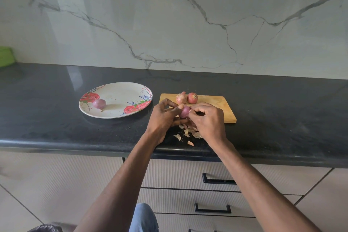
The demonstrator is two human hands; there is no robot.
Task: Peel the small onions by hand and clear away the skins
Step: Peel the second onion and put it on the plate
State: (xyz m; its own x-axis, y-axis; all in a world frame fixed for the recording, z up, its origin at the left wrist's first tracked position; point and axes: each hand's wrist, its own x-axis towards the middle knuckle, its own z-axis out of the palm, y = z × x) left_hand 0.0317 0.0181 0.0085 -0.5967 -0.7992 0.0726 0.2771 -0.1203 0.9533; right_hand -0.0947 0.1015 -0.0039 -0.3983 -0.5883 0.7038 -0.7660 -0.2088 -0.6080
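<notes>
— Black stone counter point(56, 100) under a marbled wall; what's on it?

— A flowered plate point(116, 88) holding one peeled onion point(99, 103), and a wooden board point(222, 105) with two unpeeled onions point(186, 98) at its far edge.

— And your hands?

— My left hand point(163, 117) curls round a half-peeled onion point(184, 112) above the board's near corner. My right hand point(209, 118) pinches at its skin. Loose skins point(188, 133) lie on the counter just below.

Green object point(6, 56) cut by edge
</notes>
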